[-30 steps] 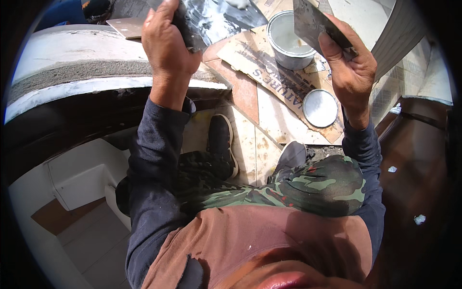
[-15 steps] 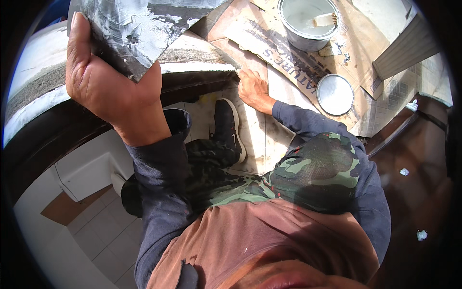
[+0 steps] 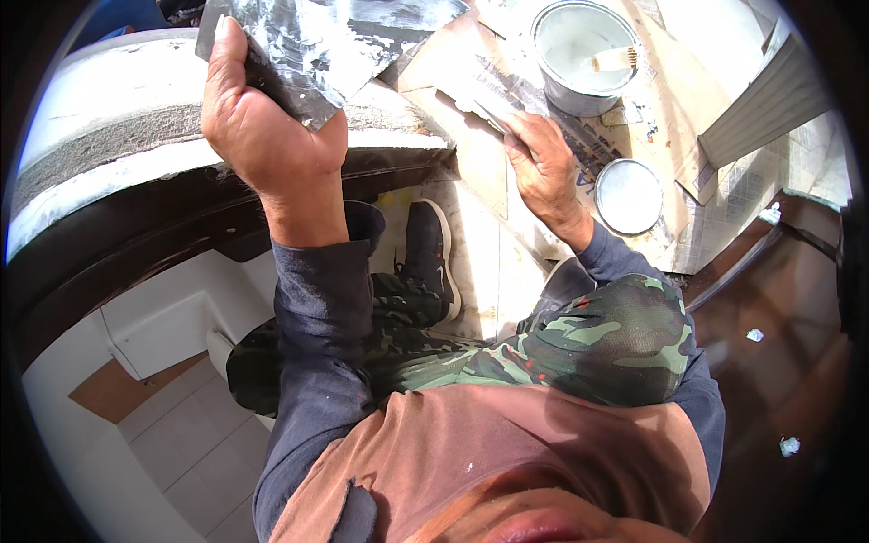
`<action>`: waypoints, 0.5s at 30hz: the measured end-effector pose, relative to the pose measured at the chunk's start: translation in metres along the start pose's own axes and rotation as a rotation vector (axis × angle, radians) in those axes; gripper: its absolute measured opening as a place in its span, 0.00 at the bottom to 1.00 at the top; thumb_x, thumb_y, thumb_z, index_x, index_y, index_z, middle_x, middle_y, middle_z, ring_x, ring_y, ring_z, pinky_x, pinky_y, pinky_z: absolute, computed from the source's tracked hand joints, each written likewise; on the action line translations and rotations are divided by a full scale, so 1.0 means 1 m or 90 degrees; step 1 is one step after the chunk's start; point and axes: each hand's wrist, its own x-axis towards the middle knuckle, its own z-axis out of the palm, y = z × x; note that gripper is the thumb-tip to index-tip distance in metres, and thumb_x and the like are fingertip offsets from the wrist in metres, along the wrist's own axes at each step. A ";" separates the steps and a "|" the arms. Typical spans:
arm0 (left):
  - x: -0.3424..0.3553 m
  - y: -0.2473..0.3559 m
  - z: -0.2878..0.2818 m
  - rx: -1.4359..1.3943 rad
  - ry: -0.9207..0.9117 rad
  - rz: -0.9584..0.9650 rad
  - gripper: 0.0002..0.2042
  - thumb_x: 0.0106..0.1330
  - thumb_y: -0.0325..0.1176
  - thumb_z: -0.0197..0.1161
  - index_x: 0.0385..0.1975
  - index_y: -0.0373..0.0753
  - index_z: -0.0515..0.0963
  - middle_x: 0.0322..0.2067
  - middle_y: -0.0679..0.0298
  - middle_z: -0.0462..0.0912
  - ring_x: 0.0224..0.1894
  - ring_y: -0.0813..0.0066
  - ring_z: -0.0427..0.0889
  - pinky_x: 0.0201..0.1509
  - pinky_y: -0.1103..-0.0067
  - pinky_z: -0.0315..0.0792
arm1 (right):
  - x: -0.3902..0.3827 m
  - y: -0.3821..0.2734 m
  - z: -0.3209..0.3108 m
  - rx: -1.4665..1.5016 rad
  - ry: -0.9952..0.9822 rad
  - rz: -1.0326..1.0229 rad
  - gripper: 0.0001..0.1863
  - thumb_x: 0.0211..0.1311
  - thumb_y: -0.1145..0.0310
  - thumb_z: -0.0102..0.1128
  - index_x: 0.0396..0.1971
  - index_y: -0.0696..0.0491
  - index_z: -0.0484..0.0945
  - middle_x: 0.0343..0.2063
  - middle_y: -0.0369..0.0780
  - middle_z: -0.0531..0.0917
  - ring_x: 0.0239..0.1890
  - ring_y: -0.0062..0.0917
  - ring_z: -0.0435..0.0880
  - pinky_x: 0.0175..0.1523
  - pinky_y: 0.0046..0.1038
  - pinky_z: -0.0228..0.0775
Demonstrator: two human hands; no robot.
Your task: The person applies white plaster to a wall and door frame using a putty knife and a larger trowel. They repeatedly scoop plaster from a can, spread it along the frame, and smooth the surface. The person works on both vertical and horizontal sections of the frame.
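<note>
In my left hand (image 3: 276, 140) is a dark flat board (image 3: 317, 50) smeared with white putty, its thumb along the near left edge. The palm and other fingers lie beneath the board, partly hidden. My right hand (image 3: 552, 172) is closed round a putty knife (image 3: 489, 116), whose thin blade points up and left. This hand is over the cardboard, short of an open bucket (image 3: 572, 98). A brush (image 3: 615, 60) with a pale head leans inside that bucket. Close to my right wrist lies a round whitish lid (image 3: 629, 196).
A curved ledge (image 3: 109, 86) with rough grey and white edging runs along the left, above a dark wooden frame (image 3: 100, 267). Printed cardboard (image 3: 656, 136) covers the floor under the bucket. A ridged post (image 3: 760, 104) stands at right. White blobs dot the brown surface (image 3: 724, 398).
My right hand has risen from the ledge's end and moved right over the cardboard, bringing the putty knife into sight. My left hand and the board have shifted right in the picture.
</note>
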 end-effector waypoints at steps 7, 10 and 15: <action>-0.004 -0.061 0.023 0.065 -0.090 -0.112 0.10 0.74 0.31 0.56 0.47 0.33 0.78 0.39 0.63 0.84 0.38 0.79 0.85 0.42 0.80 0.81 | 0.092 -0.065 -0.115 -0.111 0.012 -0.250 0.16 0.60 0.83 0.62 0.48 0.55 0.85 0.46 0.43 0.85 0.50 0.32 0.82 0.57 0.30 0.73; -0.008 -0.084 0.041 0.078 -0.210 -0.073 0.07 0.73 0.30 0.57 0.43 0.34 0.78 0.37 0.67 0.83 0.35 0.84 0.80 0.40 0.85 0.75 | 0.129 -0.069 -0.132 -0.326 -0.035 -0.379 0.15 0.57 0.76 0.65 0.45 0.47 0.87 0.42 0.34 0.87 0.49 0.29 0.83 0.57 0.33 0.69; -0.005 -0.107 0.069 0.089 -0.196 -0.027 0.05 0.73 0.30 0.59 0.40 0.35 0.77 0.32 0.71 0.79 0.32 0.87 0.73 0.38 0.87 0.68 | 0.141 -0.056 -0.138 -0.364 -0.095 -0.405 0.15 0.55 0.77 0.66 0.39 0.42 0.88 0.40 0.29 0.87 0.48 0.25 0.82 0.54 0.33 0.68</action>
